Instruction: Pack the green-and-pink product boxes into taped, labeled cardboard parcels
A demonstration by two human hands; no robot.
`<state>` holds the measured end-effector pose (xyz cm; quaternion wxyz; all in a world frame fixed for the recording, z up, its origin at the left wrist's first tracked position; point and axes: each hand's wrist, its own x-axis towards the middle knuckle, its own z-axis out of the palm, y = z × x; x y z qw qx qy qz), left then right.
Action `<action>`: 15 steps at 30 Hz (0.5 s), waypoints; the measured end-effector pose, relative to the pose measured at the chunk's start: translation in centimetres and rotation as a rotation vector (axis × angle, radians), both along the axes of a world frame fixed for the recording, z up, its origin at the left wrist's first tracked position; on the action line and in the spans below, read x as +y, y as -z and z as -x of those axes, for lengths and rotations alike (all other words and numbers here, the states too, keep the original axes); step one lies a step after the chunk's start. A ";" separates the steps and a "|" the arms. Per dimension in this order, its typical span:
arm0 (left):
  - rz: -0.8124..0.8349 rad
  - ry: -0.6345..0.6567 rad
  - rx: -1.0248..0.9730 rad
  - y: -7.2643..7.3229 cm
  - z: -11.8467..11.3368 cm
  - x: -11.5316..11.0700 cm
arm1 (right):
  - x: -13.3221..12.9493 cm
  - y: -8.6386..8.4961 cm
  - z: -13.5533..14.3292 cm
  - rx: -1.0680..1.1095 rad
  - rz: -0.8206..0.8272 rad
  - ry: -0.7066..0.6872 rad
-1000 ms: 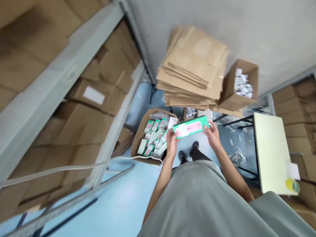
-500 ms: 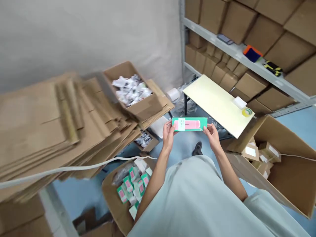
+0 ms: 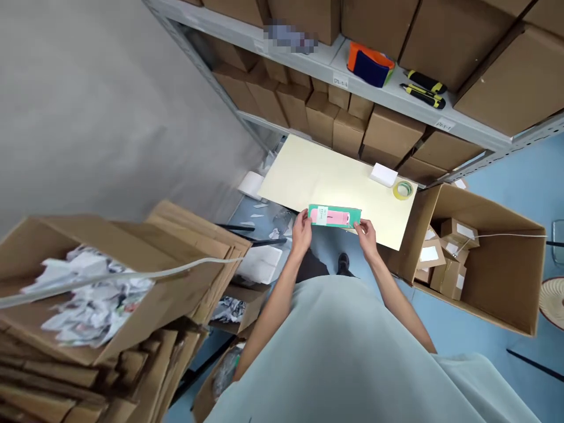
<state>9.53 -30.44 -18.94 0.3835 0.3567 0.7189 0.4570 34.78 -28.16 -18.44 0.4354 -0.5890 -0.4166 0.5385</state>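
A long flat green box with a pink picture and a white label is held level between my two hands. My left hand is closed round its left end, the thumb on top. My right hand pinches its right end. The box is in front of the near edge of a pale cream table. On that table, toward the right, are a small white box and a roll of clear yellow tape.
A large open carton with several small boxes stands at the right. Shelves at the back hold cartons and yellow-black cutters. At the left are a carton of crumpled paper, stacked cardboard and a white cord.
The view has swung to the right, and the table now lies straight ahead, behind the green box. Both hands still hold the box. The carton of green boxes at lower left is mostly out of view.
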 end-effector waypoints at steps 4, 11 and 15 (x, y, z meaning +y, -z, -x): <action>0.219 0.140 0.017 2.8 1.5 6.6 | 3.5 4.0 1.6 -0.108 0.125 0.090; 0.406 0.417 0.041 7.0 4.5 14.7 | 6.6 7.9 5.1 -0.239 0.290 0.259; 0.435 0.526 0.026 8.6 6.0 16.2 | 7.1 8.7 6.6 -0.289 0.345 0.312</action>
